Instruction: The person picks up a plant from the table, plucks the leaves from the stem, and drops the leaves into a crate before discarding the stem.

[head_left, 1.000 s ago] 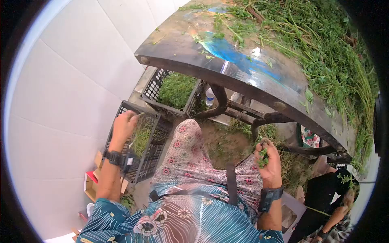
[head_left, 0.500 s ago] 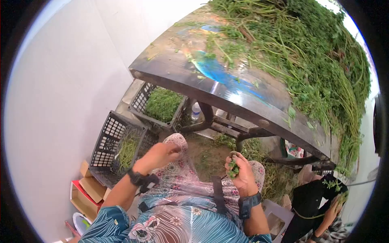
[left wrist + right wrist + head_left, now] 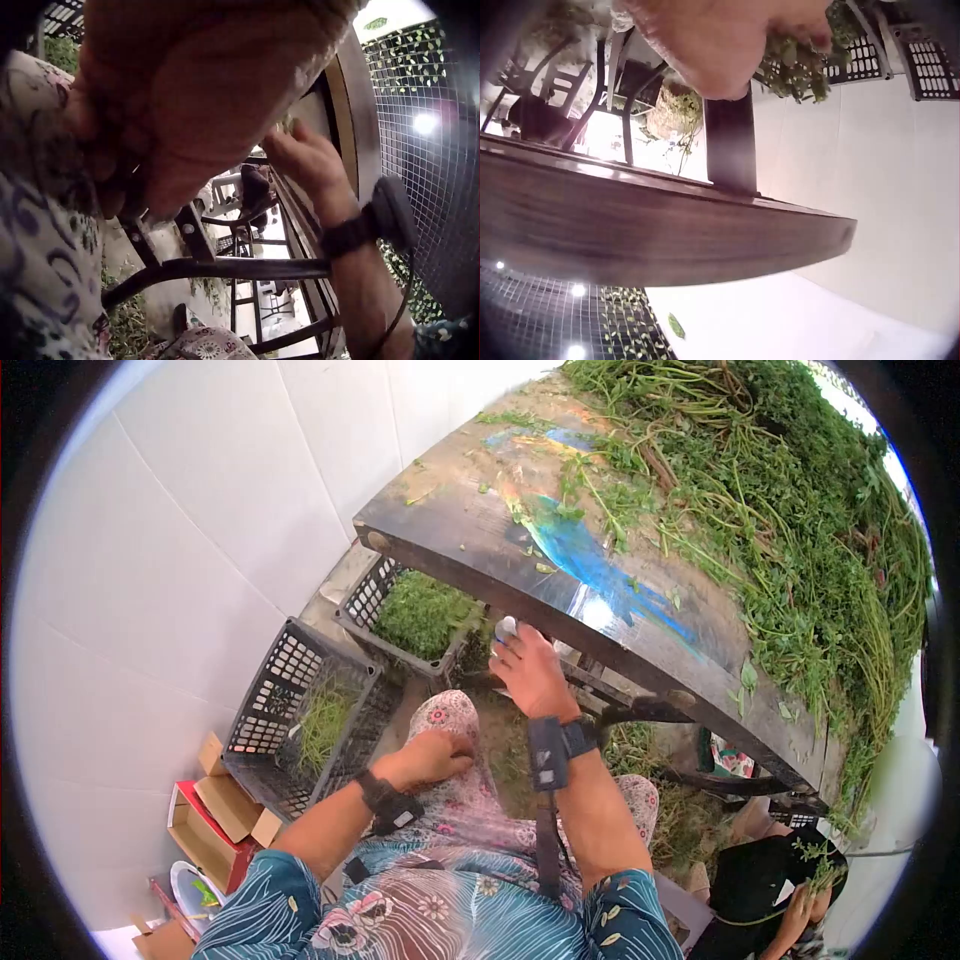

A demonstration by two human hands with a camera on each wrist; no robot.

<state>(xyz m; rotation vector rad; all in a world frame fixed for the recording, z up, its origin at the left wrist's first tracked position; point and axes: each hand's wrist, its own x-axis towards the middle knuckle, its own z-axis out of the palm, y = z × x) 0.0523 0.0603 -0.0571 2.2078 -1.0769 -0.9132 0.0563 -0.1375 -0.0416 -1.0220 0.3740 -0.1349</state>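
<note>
In the head view my right hand (image 3: 535, 678) is raised beside the table's near edge, near the crate of leaves. In the right wrist view a small bunch of green leaves (image 3: 799, 71) shows at its curled fingers. My left hand (image 3: 428, 760) is over the left knee of the patterned trousers, its fingers loosely curled with nothing in them. Beyond the knee stands a black crate (image 3: 368, 598) filled with picked green leaves (image 3: 425, 615). Nearer and to the left, another black crate (image 3: 265, 695) holds thin green stems (image 3: 325, 728).
A large heap of leafy stems (image 3: 820, 530) covers the right side of the wooden table (image 3: 470, 510). Cardboard boxes (image 3: 205, 835) and a white bowl (image 3: 188, 882) lie at the lower left. Another person's hand (image 3: 803, 908) holds a sprig at the lower right.
My left hand has moved from over the stem crate to the left knee. The right hand, holding the leaves, has moved forward and left towards the crate of leaves.
</note>
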